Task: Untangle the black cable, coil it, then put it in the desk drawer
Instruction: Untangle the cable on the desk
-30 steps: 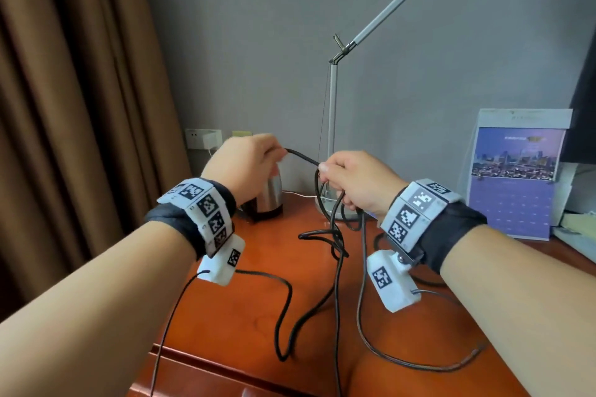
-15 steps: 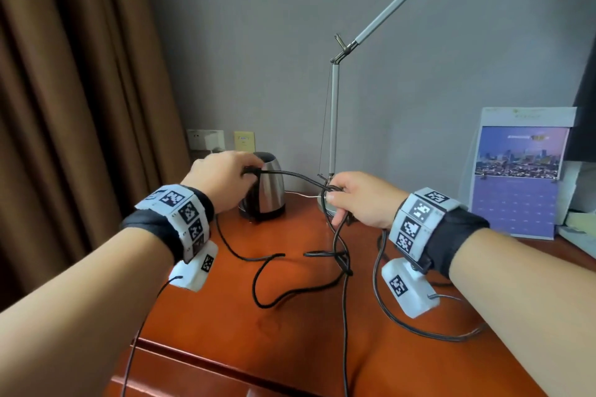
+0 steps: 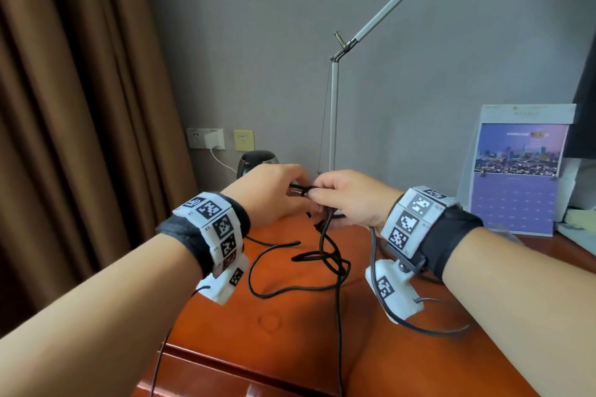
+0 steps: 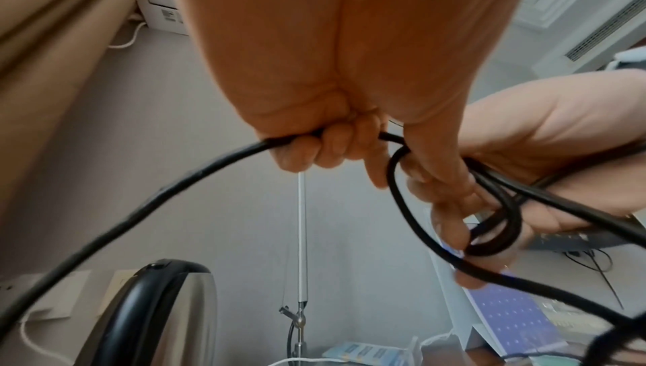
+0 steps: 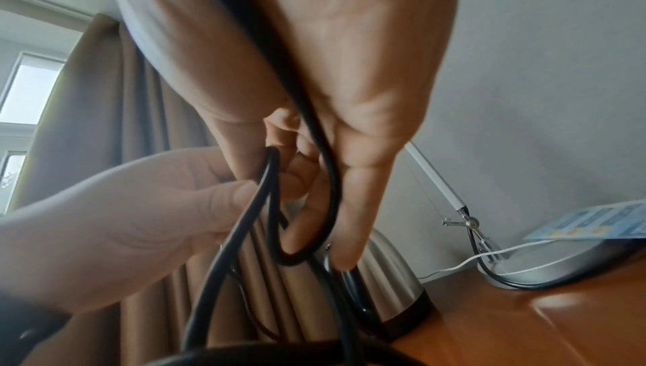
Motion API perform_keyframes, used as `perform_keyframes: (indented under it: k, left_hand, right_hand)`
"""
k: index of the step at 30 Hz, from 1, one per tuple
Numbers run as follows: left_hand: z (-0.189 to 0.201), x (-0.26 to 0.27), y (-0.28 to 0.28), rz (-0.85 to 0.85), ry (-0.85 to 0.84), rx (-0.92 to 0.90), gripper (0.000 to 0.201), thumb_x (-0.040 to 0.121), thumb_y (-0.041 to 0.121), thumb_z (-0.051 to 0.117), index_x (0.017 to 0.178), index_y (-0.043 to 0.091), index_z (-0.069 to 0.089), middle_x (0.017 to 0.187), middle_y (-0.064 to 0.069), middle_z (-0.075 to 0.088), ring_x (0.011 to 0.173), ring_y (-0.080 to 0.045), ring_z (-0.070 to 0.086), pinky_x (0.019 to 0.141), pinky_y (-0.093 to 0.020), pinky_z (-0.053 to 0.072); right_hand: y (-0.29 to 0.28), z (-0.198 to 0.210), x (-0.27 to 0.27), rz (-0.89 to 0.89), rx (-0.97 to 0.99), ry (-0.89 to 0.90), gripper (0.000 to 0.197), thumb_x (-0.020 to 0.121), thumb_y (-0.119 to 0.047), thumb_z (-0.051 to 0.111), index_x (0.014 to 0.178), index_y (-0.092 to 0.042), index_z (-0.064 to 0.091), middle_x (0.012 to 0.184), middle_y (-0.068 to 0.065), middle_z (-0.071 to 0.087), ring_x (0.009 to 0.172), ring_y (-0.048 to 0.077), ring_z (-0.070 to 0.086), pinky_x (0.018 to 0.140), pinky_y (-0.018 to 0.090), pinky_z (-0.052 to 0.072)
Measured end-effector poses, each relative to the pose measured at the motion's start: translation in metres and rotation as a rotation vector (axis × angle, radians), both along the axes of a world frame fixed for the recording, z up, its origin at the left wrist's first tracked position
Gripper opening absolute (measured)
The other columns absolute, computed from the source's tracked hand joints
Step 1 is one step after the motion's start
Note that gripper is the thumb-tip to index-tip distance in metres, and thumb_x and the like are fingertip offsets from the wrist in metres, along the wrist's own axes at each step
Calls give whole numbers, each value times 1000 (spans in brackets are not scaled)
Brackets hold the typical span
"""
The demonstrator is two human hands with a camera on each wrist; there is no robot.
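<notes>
A black cable [image 3: 335, 263] hangs tangled from both hands above the orange-brown desk [image 3: 290, 332], its loose loops trailing onto the desktop and over the front edge. My left hand [image 3: 274, 193] grips one strand [image 4: 167, 187] in its curled fingers. My right hand [image 3: 348, 196] holds several gathered loops [image 4: 489, 223] of the cable [image 5: 300, 206]. The two hands meet above the desk's back, fingers almost touching. A drawer front [image 3: 206, 377] shows below the desk edge; whether it is open is unclear.
A steel kettle [image 3: 258, 161] stands behind the hands, beside the pole of a desk lamp [image 3: 332, 113] with its round base [image 5: 559, 267]. A calendar [image 3: 516, 171] leans at the back right. Brown curtains [image 3: 80, 106] hang at the left. Wall sockets [image 3: 206, 138] sit behind the kettle.
My left hand has come back in from the left to meet my right hand, bringing its strand with it. The loops on the desk have shifted.
</notes>
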State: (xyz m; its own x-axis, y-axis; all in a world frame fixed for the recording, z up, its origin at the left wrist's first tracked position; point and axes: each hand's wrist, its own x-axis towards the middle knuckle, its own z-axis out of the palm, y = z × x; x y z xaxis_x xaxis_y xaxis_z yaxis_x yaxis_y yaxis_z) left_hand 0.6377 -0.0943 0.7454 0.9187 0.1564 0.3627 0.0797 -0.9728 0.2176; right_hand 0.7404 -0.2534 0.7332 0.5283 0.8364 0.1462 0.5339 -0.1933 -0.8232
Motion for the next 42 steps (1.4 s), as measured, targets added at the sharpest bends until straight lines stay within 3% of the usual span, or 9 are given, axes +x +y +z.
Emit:
perform_keyframes:
  k: [8, 12, 17, 19, 23, 28, 35, 37, 42]
  left_hand:
    - [1, -9, 21, -3, -118, -230, 26, 82, 57, 77, 93, 34, 72, 87, 8, 71, 80, -11, 68, 75, -33, 57]
    - [-3, -11, 31, -16, -182, -370, 24, 86, 53, 76, 79, 30, 75, 73, 11, 69, 68, -8, 63, 70, -27, 51]
    - [-7, -14, 51, -54, -264, -529, 47, 75, 70, 78, 81, 23, 77, 79, -17, 68, 73, -20, 56, 76, -35, 45]
    - [-4, -18, 61, -59, -301, -601, 47, 71, 67, 81, 83, 22, 78, 82, -18, 68, 77, -23, 55, 79, -37, 43]
    - [-3, -26, 79, 41, -327, -489, 18, 92, 36, 76, 79, 25, 71, 57, 21, 57, 55, 2, 49, 61, -19, 37]
    - [-11, -21, 75, 60, -400, -380, 16, 100, 31, 67, 84, 26, 67, 52, 21, 51, 51, -1, 45, 52, -14, 34]
    - [-5, -15, 64, 41, -609, -443, 18, 103, 27, 62, 89, 18, 67, 73, 11, 65, 62, 5, 54, 62, -9, 39]
    - [-5, -16, 67, 47, -647, -463, 17, 103, 28, 62, 88, 20, 66, 72, 14, 65, 64, 4, 54, 63, -10, 39]
    - [-21, -26, 97, 192, -451, -299, 7, 98, 24, 65, 91, 25, 66, 84, 9, 70, 76, -12, 60, 71, -30, 45]
  right_hand:
    - [-9, -4, 0, 32, -97, -33, 11, 91, -2, 64, 93, -12, 65, 89, 7, 72, 81, 17, 76, 89, 46, 61]
    - [-12, -6, 0, -37, -74, -70, 18, 93, 1, 55, 91, -15, 63, 95, 5, 68, 78, 17, 77, 65, 26, 58]
    - [-19, -13, 13, -267, -61, -155, 14, 96, -10, 57, 83, -11, 61, 69, 4, 65, 49, 15, 69, 44, 18, 45]
    - [-24, -20, 23, -296, -46, -39, 15, 97, -7, 54, 83, -8, 58, 72, 9, 66, 47, 22, 67, 50, 24, 47]
    - [-32, -24, 29, -278, -13, 298, 14, 103, -5, 44, 91, -7, 50, 92, 21, 65, 51, 26, 61, 55, 37, 52]
    - [-23, -21, 13, -236, -114, 489, 12, 97, -1, 40, 101, -2, 51, 113, 34, 68, 82, 46, 72, 79, 58, 60]
    - [-8, -34, -5, -180, -304, 261, 9, 93, 1, 56, 96, -7, 56, 101, 24, 68, 77, 33, 74, 80, 52, 63]
    - [-6, -37, -4, -217, -219, 266, 17, 97, 3, 51, 89, -12, 50, 84, 16, 66, 69, 34, 72, 83, 56, 61]
    - [-7, -23, 12, -371, 110, 363, 20, 103, -1, 40, 93, -18, 45, 90, 14, 63, 62, 33, 68, 56, 43, 62]
